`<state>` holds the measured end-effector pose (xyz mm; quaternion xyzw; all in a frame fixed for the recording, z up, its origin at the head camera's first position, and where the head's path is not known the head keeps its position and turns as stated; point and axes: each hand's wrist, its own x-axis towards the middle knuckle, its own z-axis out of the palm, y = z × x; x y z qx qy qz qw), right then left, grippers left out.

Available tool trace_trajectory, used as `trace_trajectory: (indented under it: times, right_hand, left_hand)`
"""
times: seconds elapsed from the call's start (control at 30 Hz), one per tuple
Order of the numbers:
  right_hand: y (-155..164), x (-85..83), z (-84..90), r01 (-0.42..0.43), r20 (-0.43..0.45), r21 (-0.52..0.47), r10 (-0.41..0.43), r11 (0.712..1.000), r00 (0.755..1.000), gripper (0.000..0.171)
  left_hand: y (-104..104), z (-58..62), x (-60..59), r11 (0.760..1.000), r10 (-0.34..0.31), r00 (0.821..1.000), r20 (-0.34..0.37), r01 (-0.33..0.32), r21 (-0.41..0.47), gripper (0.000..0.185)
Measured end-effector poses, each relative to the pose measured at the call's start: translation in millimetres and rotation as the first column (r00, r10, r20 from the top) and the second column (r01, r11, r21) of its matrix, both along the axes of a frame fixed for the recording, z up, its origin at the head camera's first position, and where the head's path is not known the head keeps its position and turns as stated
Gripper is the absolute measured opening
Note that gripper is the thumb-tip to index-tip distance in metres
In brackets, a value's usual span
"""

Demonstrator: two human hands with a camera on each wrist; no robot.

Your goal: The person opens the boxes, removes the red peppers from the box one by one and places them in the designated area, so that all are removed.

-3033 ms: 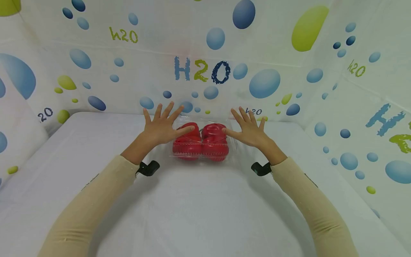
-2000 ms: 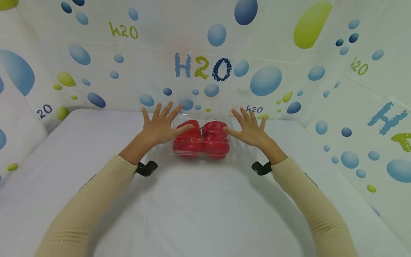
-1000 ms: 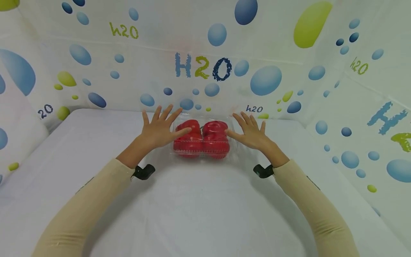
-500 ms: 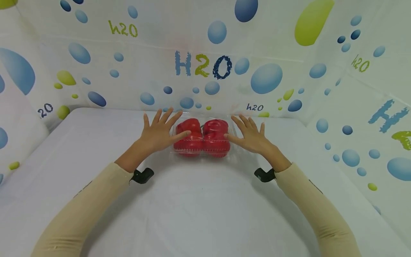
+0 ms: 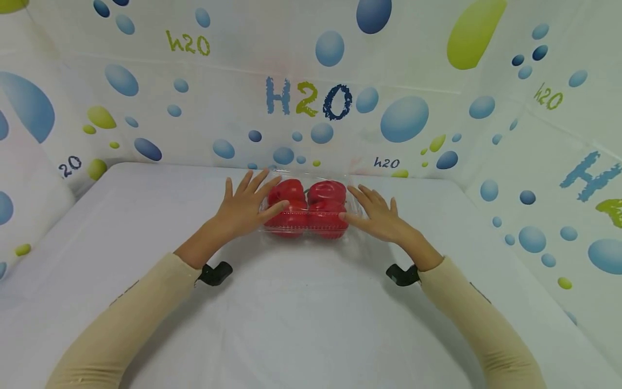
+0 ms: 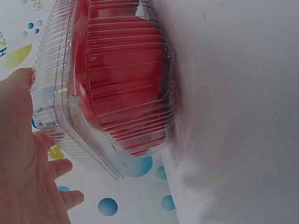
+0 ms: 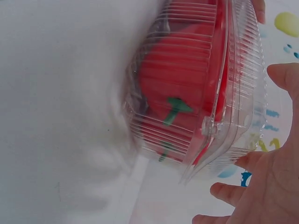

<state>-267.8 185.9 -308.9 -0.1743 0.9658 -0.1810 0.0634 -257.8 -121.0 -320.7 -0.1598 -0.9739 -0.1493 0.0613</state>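
While both hands sit by the clear plastic box (image 5: 305, 213), I see it lying on the white table (image 5: 291, 313), near the far edge. Two red peppers (image 5: 307, 208) are inside, side by side, and the lid is down over them. From the right wrist I can see a green stem (image 7: 174, 110) through the ribbed plastic.

My left hand (image 5: 243, 205) is at the left end of the box, with its fingers straight and spread. Its thumb touches the box. My right hand (image 5: 379, 216) is at the right end, fingers straight too, and its thumb touches that side. Neither hand is curled round the box, so the box is between two flat hands.

Behind the box stands a wall (image 5: 311, 102) with blue and green bubbles and "H2O" on it. It is just past the box, so the fingertips are close to it. Another bubble wall (image 5: 559, 162) stands on the right, well apart from the hands. Tan sleeves (image 5: 131, 319) cover both arms.
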Motion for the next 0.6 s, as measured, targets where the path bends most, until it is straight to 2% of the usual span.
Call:
trace_trajectory:
  times: [0.27,0.6]
  right_hand:
    - [0.7,4.6,-5.7,-0.02,-0.005,-0.04,0.019,0.999,1.0,0.078]
    - [3.4,0.4,-16.8,-0.073,0.0,-0.133,0.073,0.988,0.997,0.081]
  left_hand:
    - [-0.7,-3.9,1.4,0.998,-0.054,0.997,-0.048,0.055,0.017,0.066]
    - [-1.6,-9.5,3.4,0.991,-0.112,0.991,-0.075,0.117,0.061,0.058]
